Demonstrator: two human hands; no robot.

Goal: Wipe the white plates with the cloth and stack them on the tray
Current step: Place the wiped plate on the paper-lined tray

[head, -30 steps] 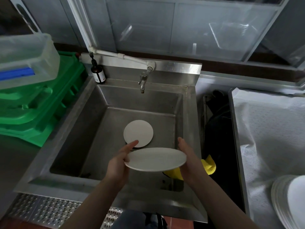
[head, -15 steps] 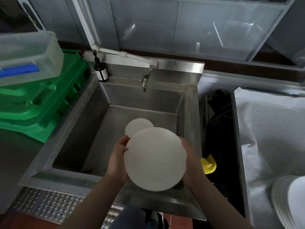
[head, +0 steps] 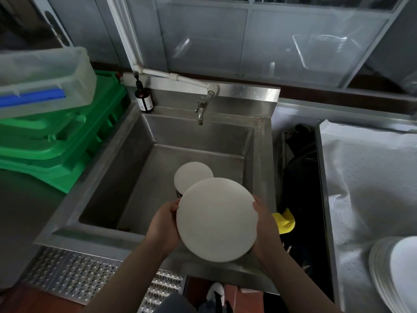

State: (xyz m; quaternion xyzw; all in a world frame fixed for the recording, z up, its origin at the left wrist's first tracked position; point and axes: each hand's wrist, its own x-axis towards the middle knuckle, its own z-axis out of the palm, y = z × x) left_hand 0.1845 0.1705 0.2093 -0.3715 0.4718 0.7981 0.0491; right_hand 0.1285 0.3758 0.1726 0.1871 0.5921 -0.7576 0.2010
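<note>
Both your grips, left hand (head: 163, 224) and right hand (head: 266, 227), clasp the white plate (head: 216, 219) at nine and three o'clock, yellow cloth (head: 284, 221) just beyond.

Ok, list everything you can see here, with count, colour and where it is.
held plate: one, white, over the sink's front edge
plate in sink: one, white, on the basin floor
plate stack: one stack, white, right counter
cloth: one, yellow, behind the right hand
sink: one, steel, centre
tap: one, metal, back wall
bottle: one, dark, back left corner
crates: stacked, green, left
clear bin: one, atop crates
left hand: grip on plate's left rim
right hand: grip on right rim
</note>
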